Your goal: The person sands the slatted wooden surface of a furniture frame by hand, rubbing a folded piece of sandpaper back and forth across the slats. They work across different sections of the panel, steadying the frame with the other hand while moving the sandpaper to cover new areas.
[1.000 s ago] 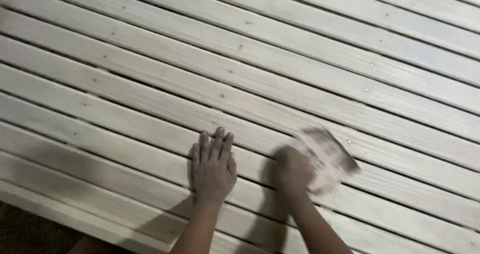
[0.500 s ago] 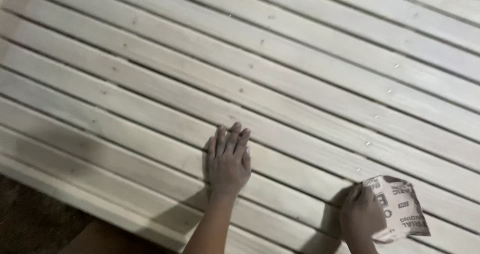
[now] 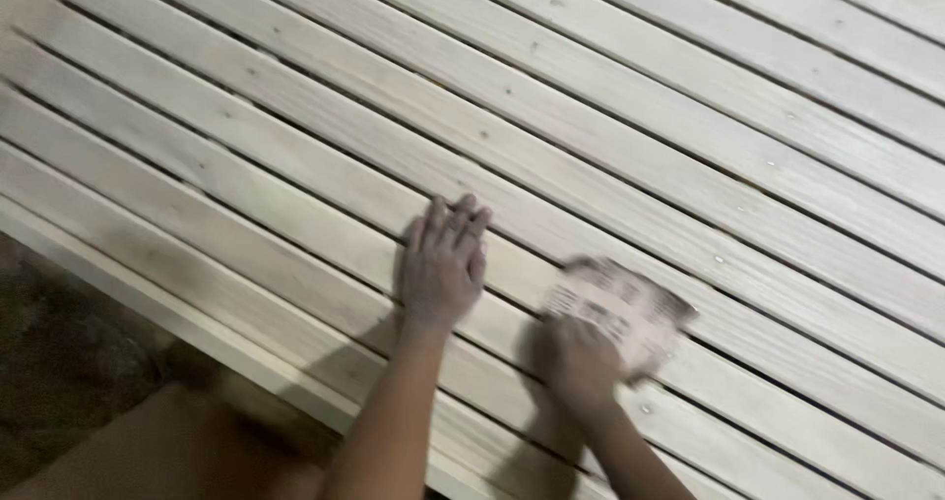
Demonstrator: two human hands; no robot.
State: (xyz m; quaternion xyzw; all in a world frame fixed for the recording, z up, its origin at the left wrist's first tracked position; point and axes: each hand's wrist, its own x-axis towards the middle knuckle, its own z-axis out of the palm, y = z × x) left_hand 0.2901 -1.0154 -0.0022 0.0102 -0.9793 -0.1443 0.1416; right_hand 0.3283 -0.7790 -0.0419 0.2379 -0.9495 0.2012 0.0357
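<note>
Your left hand lies flat, fingers together, on the slats. Just right of it, your right hand presses blurred sandpaper onto a near slat, grip holding the sheet.

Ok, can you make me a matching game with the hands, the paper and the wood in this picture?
Things:
1. left hand
2. right hand
3. sheet of sandpaper
4. wooden slats

States:
a. pale boards lying side by side with thin gaps between them
b. pressed flat on the wood, fingers together
c. blurred, held against a slat under a hand
d. gripping the paper, lower right of the other hand

Pairs: 1-b, 2-d, 3-c, 4-a
</note>
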